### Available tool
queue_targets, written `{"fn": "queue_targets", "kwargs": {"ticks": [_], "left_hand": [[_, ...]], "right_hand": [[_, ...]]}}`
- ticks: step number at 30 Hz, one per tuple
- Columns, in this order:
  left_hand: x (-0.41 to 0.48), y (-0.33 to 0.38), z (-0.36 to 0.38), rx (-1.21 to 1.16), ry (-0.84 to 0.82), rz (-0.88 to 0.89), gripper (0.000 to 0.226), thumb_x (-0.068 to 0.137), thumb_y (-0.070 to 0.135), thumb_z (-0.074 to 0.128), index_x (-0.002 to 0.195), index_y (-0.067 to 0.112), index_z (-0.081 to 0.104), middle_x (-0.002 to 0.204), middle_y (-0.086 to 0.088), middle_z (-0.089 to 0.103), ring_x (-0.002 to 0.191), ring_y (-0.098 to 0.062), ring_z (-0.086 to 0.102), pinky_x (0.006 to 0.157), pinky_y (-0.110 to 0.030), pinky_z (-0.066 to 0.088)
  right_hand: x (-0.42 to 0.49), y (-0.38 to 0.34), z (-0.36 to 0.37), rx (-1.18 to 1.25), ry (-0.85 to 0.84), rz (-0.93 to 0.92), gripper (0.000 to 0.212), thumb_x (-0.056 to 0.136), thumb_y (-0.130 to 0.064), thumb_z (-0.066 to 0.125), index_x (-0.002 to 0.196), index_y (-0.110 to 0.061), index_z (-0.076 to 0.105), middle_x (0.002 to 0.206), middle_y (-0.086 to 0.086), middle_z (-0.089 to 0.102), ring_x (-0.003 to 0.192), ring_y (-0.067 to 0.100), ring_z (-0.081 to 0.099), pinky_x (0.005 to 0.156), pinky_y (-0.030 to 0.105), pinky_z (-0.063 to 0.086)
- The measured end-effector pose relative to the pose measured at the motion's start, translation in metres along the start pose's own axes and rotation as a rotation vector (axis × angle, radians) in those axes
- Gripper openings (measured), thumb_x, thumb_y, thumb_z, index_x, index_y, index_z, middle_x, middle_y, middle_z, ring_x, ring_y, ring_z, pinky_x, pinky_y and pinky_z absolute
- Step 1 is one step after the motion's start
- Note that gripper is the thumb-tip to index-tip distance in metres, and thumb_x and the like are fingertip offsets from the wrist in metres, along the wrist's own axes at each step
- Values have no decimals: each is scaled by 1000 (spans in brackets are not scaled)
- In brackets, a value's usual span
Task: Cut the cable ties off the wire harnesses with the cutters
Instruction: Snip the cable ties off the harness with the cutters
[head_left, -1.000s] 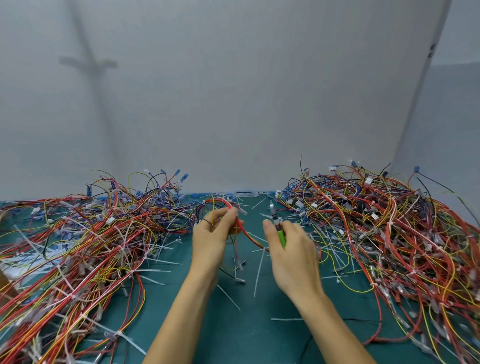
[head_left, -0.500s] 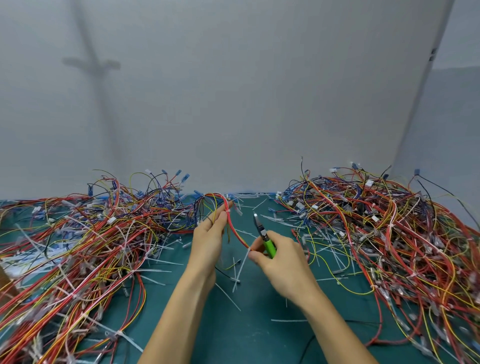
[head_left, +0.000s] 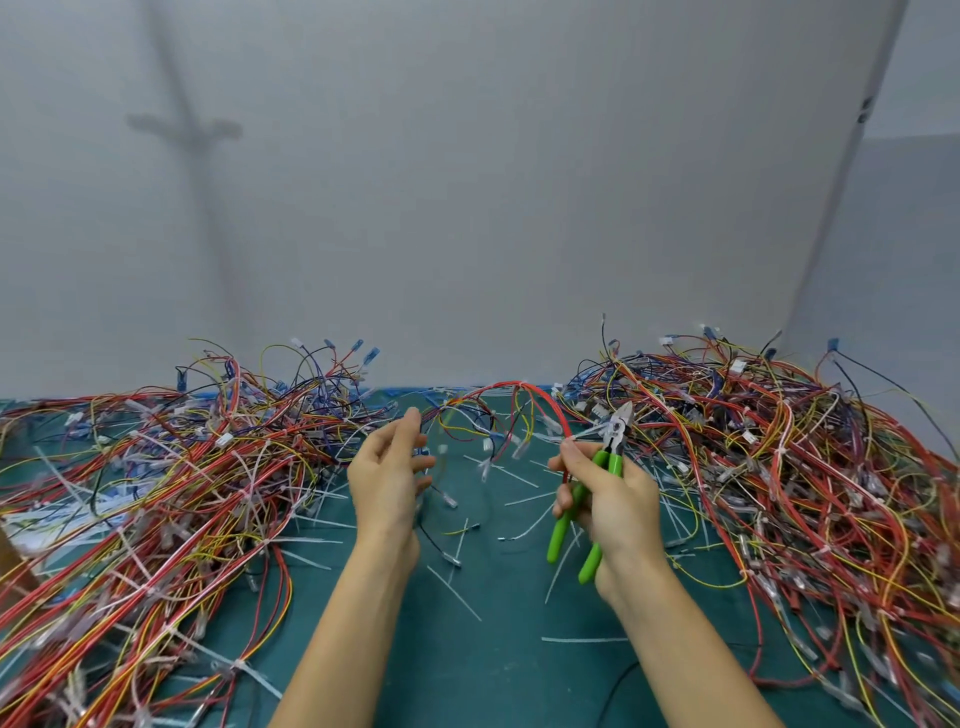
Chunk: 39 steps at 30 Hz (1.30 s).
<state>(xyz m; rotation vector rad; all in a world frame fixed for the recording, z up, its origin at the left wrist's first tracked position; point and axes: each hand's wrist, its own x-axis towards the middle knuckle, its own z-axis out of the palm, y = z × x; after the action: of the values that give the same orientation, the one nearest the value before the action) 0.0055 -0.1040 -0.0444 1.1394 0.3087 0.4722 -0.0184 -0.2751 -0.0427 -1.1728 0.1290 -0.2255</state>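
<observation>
A loose wire harness (head_left: 519, 387) with red, yellow and blue wires arcs above the green mat (head_left: 498, 649) between my hands. My left hand (head_left: 387, 473) is at its left end with fingers relaxed and spread; thin wires hang blurred beside the fingertips, and no grip shows. My right hand (head_left: 605, 499) grips the green-handled cutters (head_left: 613, 447), whose jaws point up and away. Its thumb and forefinger also pinch the harness's red wire, where a white cable tie (head_left: 589, 430) sticks out next to the jaws.
Big tangled piles of harnesses lie on the left (head_left: 156, 493) and on the right (head_left: 779, 467). Several cut white ties (head_left: 454, 592) litter the mat between them. A grey wall stands close behind. A black cable (head_left: 618, 691) runs off the near edge.
My right hand has moved right and up, turning the cutters upright and taking the harness's red wire. My left hand has opened and no longer pinches the wire.
</observation>
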Motion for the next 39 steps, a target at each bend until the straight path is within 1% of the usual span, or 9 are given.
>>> {"fn": "queue_targets", "kwargs": {"ticks": [4,10,14,18,23,27,30,36,39], "left_hand": [[-8,3,4,10,141,273,8,93,16,63,86,17,60,79,1,58,74,-15,54,70,-29,46],[-31,-1,14,429,-364,575,14,83,37,60,81,30,73,82,14,71,82,-6,66,73,-22,49],[-36,-13,20,630,-530,459,17,92,36,60,85,33,76,85,19,72,82,2,63,74,-22,45],[-37,-7,22,336,-666,219,23,96,18,57,90,27,78,85,5,77,82,-3,68,73,-12,47],[-35,-6,20,273,-596,69,15,93,19,61,89,17,76,85,-2,76,81,-10,65,67,-13,44],[-33,-7,23,304,-558,53,16,93,17,61,83,17,73,80,4,71,78,-5,58,68,-15,44],[-33,-8,24,275,-568,47,16,93,12,61,80,13,71,70,8,69,67,1,60,68,-13,46],[-32,-12,24,240,-600,15,12,93,13,62,91,3,69,79,-4,69,78,-15,63,81,-33,53],[-31,-11,21,192,-636,-5,12,91,13,63,95,3,69,83,-4,74,78,-13,68,74,-23,55]], "right_hand": [[2,1,0,91,-17,68,3,90,-7,65,87,-6,64,71,8,70,44,15,48,46,29,47],[3,5,1,121,-73,104,4,89,-8,66,88,-6,64,74,10,70,45,15,47,46,29,46],[0,7,4,78,-141,98,5,90,-9,65,84,-7,66,72,8,70,43,15,47,46,28,45],[-4,9,8,17,-205,120,3,91,-9,64,88,-7,65,77,13,71,43,16,47,47,30,46],[-7,9,11,-102,-134,21,10,88,-12,70,87,-4,64,83,22,72,44,18,50,46,30,48],[-9,10,11,-343,-55,-197,20,82,-30,77,75,-17,64,58,-1,62,52,18,53,52,34,48],[-11,9,11,-442,-50,-286,22,80,-39,77,73,-21,66,61,-5,65,58,13,56,63,38,52],[-9,11,12,-236,8,-125,14,88,-18,71,75,-13,66,56,1,61,48,14,53,47,28,48],[-7,6,10,-90,19,-13,9,89,-11,68,81,-10,66,62,4,62,46,13,52,46,28,50]]}}
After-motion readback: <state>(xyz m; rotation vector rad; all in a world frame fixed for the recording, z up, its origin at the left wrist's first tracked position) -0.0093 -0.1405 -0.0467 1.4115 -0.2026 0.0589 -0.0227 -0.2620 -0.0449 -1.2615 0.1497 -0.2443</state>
